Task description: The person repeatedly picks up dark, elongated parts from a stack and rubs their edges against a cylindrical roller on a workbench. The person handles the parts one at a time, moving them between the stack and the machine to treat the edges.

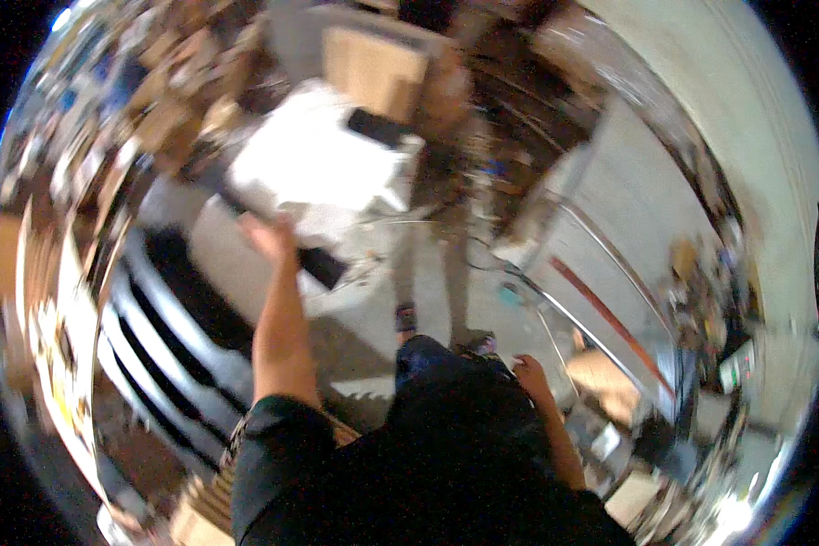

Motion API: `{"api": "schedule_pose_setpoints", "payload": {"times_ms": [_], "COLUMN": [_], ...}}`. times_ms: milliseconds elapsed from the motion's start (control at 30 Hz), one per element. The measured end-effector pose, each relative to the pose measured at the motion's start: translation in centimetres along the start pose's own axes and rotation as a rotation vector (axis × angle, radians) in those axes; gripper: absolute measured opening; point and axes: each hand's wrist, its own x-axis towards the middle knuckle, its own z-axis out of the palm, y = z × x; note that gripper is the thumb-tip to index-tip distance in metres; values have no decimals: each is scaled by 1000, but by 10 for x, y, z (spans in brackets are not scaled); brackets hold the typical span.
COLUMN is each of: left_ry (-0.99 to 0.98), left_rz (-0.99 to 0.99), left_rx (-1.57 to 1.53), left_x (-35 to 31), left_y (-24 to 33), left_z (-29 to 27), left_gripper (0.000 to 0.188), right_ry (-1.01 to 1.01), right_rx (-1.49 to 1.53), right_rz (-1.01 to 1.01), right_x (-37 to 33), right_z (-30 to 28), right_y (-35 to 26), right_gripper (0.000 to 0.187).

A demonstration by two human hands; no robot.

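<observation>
While everything's smeared by motion blur, I can make out the basics. My left hand (pixel 268 238) is stretched way out in front, up against the near edge of a big white boxy appliance-looking thing (pixel 314 168) that sits tilted on the pale concrete floor (pixel 373 300). The fingers look curled onto that edge or onto the dark flat piece (pixel 323 267) hanging just below it, probably to steady or tip the load, but I honestly can't tell if it's a real grip or just a touch.

My right hand (pixel 530 371) hangs low beside my hip, fingers loosely bent, nothing in it as far as I can see; it's just near a tan cardboard box (pixel 605 380) without touching.

Another person's legs (pixel 428 264) stand right behind the white thing, with a brown cardboard box (pixel 373 68) up top near them, so I'd guess they're sharing the weight. Grey metal racking (pixel 168 318) runs along my left, a long grey panel with a red stripe (pixel 601 273) on my right.
</observation>
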Motion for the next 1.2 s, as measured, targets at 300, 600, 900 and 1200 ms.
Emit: {"api": "schedule_pose_setpoints", "payload": {"times_ms": [300, 600, 900, 1200], "left_ry": [-158, -490, -393, -374], "left_rz": [750, 1227, 994, 1013], "left_rx": [-165, -464, 5, 188], "left_x": [-319, -627, -777, -788], "left_y": [121, 351, 454, 467], "left_z": [38, 31, 85, 68], "left_gripper": [93, 78, 80, 82], "right_ry": [63, 274, 567, 942], "right_rx": [46, 71, 302, 293], "right_rz": [-10, 68, 354, 170], "right_x": [-10, -74, -159, -190], "right_z": [-8, -107, -267, -386], "right_y": [72, 222, 343, 326], "right_gripper": [42, 38, 34, 28]}}
